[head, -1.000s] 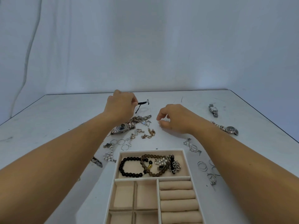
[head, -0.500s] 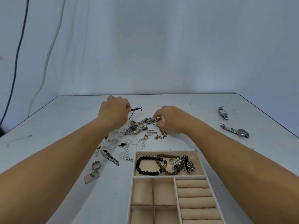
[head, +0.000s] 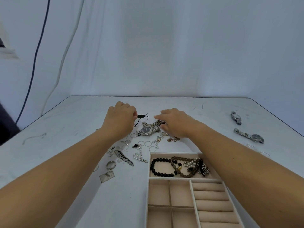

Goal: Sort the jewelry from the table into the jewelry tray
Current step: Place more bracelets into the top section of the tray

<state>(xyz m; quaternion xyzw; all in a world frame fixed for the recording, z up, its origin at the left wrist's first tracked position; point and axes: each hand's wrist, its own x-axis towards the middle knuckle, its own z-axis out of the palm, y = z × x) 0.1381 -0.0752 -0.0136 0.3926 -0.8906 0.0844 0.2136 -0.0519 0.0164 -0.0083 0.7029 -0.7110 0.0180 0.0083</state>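
My left hand is closed on the end of a black cord bracelet at the far side of the jewelry pile. My right hand rests with curled fingers on the band of a silver watch with a dark dial; whether it grips the band I cannot tell. Loose rings, chains and a pearl bracelet lie in front of the watch. The cream jewelry tray sits near me, its top compartment holding a black bead bracelet, a brown bead bracelet and a chain.
Two more silver watches lie at the table's right side. A flat silver pendant, a band ring and a long hammered piece sit left of the tray. Cables hang on the white backdrop at left.
The view has swung left, so the tray and pile sit further right in frame. My right hand moved left from the table onto the watch band. My left hand keeps the black cord.
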